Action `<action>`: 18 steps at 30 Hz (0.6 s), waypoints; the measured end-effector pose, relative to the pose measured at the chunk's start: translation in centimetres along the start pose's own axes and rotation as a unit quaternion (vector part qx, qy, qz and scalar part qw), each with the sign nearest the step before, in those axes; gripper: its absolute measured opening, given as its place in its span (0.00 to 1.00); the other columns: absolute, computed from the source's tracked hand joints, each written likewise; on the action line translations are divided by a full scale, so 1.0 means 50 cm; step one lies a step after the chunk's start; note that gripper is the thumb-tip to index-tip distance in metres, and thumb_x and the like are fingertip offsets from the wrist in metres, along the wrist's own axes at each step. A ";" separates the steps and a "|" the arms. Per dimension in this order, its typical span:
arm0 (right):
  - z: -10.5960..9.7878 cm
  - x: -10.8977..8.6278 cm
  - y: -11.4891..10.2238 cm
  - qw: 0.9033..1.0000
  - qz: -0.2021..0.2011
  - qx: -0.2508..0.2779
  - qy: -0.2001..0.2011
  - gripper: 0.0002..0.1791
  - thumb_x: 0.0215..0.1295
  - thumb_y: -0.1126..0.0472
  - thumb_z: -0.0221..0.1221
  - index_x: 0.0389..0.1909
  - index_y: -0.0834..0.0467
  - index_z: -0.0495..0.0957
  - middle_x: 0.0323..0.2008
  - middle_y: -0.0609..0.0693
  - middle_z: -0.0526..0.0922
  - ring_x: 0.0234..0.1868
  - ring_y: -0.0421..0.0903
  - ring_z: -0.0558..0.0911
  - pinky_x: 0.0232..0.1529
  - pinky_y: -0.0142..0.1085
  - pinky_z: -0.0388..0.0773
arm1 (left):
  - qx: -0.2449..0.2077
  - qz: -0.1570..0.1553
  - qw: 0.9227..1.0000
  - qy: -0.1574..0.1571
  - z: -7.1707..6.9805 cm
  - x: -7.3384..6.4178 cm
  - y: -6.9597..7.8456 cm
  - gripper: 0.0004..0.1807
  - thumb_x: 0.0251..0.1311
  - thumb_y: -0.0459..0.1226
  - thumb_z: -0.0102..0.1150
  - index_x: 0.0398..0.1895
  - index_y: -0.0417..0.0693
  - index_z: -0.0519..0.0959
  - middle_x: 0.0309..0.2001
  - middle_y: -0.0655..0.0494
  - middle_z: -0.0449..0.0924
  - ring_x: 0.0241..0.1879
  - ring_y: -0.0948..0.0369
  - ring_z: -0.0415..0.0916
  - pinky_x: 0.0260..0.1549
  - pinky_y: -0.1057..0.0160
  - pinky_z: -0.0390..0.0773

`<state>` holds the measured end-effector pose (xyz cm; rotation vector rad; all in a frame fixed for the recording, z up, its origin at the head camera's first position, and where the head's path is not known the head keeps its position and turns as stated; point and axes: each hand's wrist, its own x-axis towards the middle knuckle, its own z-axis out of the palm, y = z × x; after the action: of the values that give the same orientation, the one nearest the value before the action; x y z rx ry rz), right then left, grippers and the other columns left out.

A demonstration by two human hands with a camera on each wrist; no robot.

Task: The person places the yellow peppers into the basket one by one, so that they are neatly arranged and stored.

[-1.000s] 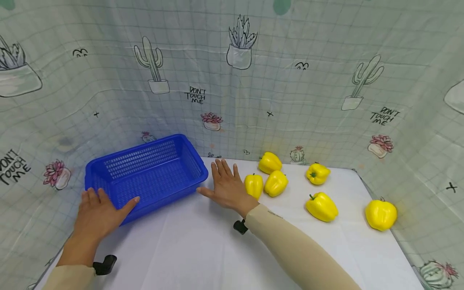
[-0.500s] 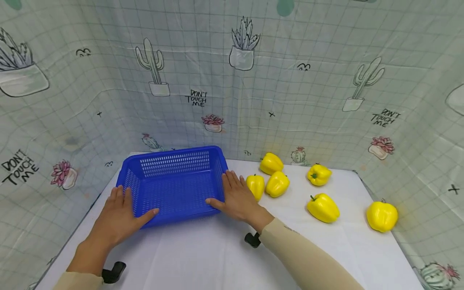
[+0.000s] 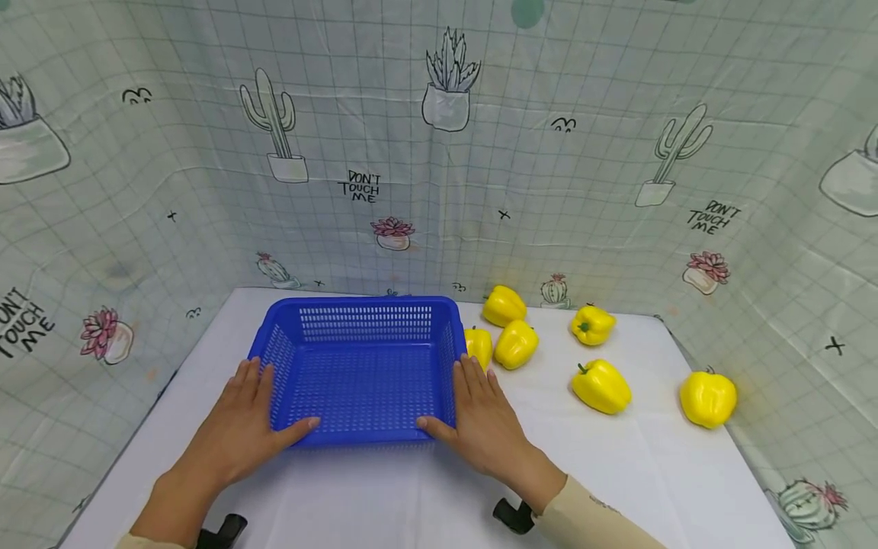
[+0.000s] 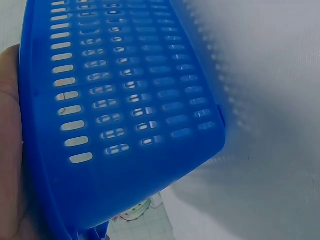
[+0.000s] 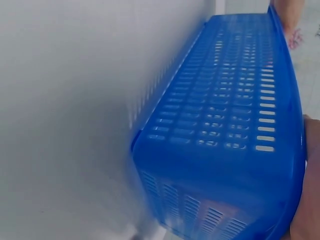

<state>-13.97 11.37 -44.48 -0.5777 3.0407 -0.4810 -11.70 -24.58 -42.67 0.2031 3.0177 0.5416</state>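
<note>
A blue plastic basket (image 3: 366, 381) with slotted walls stands on the white table, slightly left of the middle in the head view. My left hand (image 3: 236, 427) lies along its left end, fingers straight, thumb stretched over the near rim. At the opposite end rests my right hand (image 3: 487, 419), its fingers also straight and its thumb towards the near rim. Both wrist views show the basket's slotted outer wall (image 4: 130, 175) close up, with part of a hand by the rim. Just beyond my right fingers is a yellow bell pepper (image 3: 478, 347), partly hidden by the basket.
More yellow bell peppers lie to the right, among them one near the back (image 3: 504, 305), one in the middle (image 3: 602, 386) and one by the right edge (image 3: 709, 399). A cactus-print curtain (image 3: 521, 168) surrounds the back and sides of the table (image 3: 370, 503).
The basket has slid right and nearer, turning from slanted to straight. My left hand moved right with it; the right hand came nearer and now touches its right end. The peppers stayed put.
</note>
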 end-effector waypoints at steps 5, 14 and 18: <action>-0.004 -0.024 0.001 1.000 0.016 0.009 -0.004 0.61 0.71 0.22 0.48 0.83 0.67 0.50 0.84 0.65 0.48 0.86 0.62 0.47 0.84 0.60 0.46 | 0.002 0.014 1.000 0.001 0.000 -0.002 0.009 0.70 0.61 0.74 0.57 0.80 0.21 0.48 0.82 0.22 0.38 0.82 0.30 0.35 0.77 0.28 0.47; -0.008 -0.044 0.014 1.000 0.023 -0.001 -0.008 0.62 0.70 0.19 0.46 0.83 0.66 0.50 0.85 0.64 0.48 0.86 0.60 0.48 0.84 0.60 0.45 | 0.014 0.027 1.000 -0.001 0.005 0.005 0.021 0.70 0.60 0.74 0.59 0.79 0.21 0.51 0.81 0.21 0.41 0.82 0.30 0.39 0.78 0.30 0.48; -0.020 -0.042 0.031 1.000 0.010 0.004 -0.002 0.56 0.74 0.25 0.49 0.82 0.67 0.55 0.83 0.65 0.55 0.85 0.60 0.54 0.83 0.61 0.48 | 0.008 0.034 0.999 -0.005 0.003 0.007 0.020 0.71 0.58 0.73 0.61 0.79 0.21 0.50 0.81 0.21 0.42 0.82 0.30 0.38 0.77 0.29 0.49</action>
<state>-12.62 13.79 -44.10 -0.5479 3.0368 -0.4892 -11.89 -23.54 -42.45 0.3100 3.0163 0.5209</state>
